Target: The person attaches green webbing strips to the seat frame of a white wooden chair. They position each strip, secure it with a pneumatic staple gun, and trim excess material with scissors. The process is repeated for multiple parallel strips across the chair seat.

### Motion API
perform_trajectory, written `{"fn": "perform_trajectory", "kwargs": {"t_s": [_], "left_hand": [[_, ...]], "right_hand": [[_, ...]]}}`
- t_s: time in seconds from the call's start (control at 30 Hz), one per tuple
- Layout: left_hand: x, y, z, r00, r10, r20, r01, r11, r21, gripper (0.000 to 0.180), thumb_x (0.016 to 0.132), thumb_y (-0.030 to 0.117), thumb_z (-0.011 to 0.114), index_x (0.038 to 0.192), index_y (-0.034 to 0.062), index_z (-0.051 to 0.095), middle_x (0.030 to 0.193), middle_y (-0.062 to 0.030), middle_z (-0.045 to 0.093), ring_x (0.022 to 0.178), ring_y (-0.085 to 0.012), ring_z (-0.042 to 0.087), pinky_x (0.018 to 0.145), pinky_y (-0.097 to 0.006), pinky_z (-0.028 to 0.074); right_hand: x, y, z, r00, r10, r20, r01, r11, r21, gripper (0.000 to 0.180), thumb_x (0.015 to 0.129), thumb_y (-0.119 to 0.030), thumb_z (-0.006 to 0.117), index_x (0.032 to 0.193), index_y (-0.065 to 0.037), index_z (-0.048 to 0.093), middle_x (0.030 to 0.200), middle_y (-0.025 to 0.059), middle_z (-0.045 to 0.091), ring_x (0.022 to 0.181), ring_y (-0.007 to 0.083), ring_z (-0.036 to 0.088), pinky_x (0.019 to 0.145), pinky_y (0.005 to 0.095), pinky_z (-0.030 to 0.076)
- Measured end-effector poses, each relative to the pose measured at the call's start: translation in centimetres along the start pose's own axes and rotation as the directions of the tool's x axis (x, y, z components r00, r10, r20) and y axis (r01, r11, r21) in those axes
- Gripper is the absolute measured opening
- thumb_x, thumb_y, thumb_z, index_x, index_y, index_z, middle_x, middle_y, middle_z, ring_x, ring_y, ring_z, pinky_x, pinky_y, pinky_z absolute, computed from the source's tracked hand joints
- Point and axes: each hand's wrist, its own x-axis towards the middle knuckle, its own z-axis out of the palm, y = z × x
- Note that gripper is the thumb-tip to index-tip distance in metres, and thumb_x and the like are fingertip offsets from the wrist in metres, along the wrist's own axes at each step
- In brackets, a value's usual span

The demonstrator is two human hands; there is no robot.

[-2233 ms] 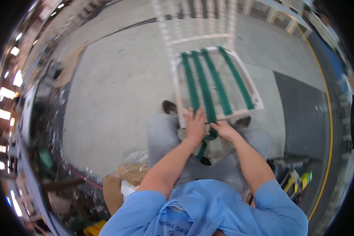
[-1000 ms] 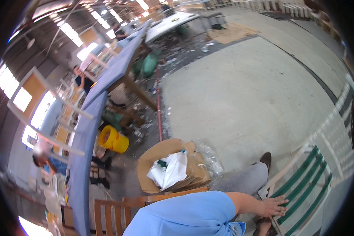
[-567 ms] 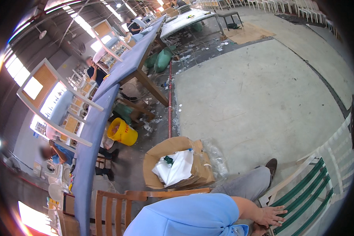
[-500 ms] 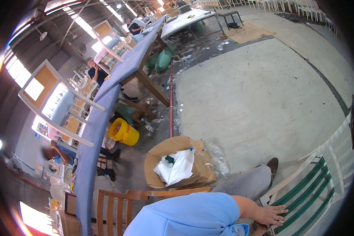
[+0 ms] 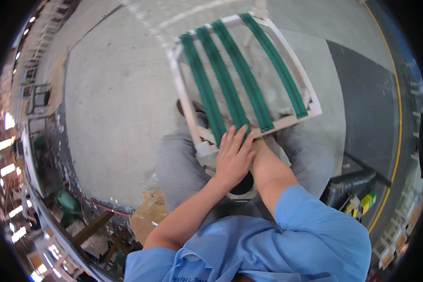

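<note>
A white chair frame (image 5: 186, 101) stands in front of me, its seat opening spanned by several green webbing straps (image 5: 242, 66) running from the back rail to the near rail. My left hand (image 5: 235, 157) lies over the near rail with its fingers stretched out, the fingertips on the near ends of two straps. My right hand is mostly hidden at that rail, behind and under the left one; only the wrist and forearm (image 5: 272, 174) show clearly. What its fingers do cannot be seen. The near rail is above my knees.
Beside my right leg is a black box-like thing (image 5: 350, 185) with a yellow-green pack (image 5: 367, 202) near it. A cardboard box (image 5: 148, 214) stands on my left. Rows of chairs line the far left, and a yellow line (image 5: 399, 122) runs along the floor at the right.
My view has swung right, from the long blue table and people toward the chair, which is now in front of me. My left hand is still on its near rail and straps.
</note>
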Motion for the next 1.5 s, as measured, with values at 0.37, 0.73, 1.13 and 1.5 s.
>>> {"fn": "perform_trajectory", "kwargs": {"t_s": [0.37, 0.73, 1.13, 1.5], "left_hand": [[-5.5, -4.8, 10.3, 0.386, -0.176, 0.906, 0.312, -0.899, -0.308, 0.045, 0.111, 0.052, 0.049, 0.09, 0.0149, 0.063, 0.077, 0.0001, 0.063, 0.065, -0.017, 0.06, 0.058, -0.033, 0.043], [0.0, -8.4, 14.3, 0.457, -0.298, 0.838, 0.076, -0.926, -0.371, 0.03, 0.104, 0.042, 0.064, 0.104, 0.0131, 0.073, 0.091, -0.0072, 0.075, 0.071, -0.0215, 0.07, 0.057, -0.039, 0.057], [-0.2, -8.8, 13.0, 0.51, -0.148, 0.847, -0.017, -0.987, -0.162, 0.026, 0.103, 0.022, 0.067, 0.124, 0.0067, 0.068, 0.102, -0.0124, 0.075, 0.091, -0.0254, 0.074, 0.073, -0.042, 0.066], [0.5, -11.6, 18.4, 0.581, -0.154, 0.799, 0.123, -0.954, -0.273, 0.021, 0.097, 0.027, 0.068, 0.11, 0.0094, 0.068, 0.093, -0.0052, 0.072, 0.079, -0.0203, 0.068, 0.071, -0.04, 0.06]], "right_hand": [[-0.3, 0.5, 2.9, 0.983, 0.143, -0.116, -0.093, 0.929, 0.358, 0.035, 0.106, -0.032, 0.064, 0.128, -0.006, 0.074, 0.125, 0.0188, 0.076, 0.113, 0.0335, 0.073, 0.097, 0.0439, 0.055], [6.9, 0.6, 3.8, 0.938, 0.213, -0.275, 0.002, 0.787, 0.617, 0.035, 0.106, -0.031, 0.065, 0.129, -0.008, 0.074, 0.125, 0.0184, 0.076, 0.115, 0.0329, 0.072, 0.098, 0.0438, 0.055], [5.4, 1.2, 1.8, 0.93, 0.227, -0.29, 0.014, 0.765, 0.644, 0.034, 0.105, -0.031, 0.065, 0.13, -0.009, 0.074, 0.125, 0.0181, 0.076, 0.117, 0.0321, 0.072, 0.099, 0.0437, 0.055], [-6.9, -0.1, -4.0, 0.907, 0.406, -0.107, -0.369, 0.893, 0.259, 0.034, 0.105, -0.03, 0.066, 0.131, -0.01, 0.074, 0.125, 0.0177, 0.076, 0.118, 0.0314, 0.072, 0.1, 0.0436, 0.055]]}}
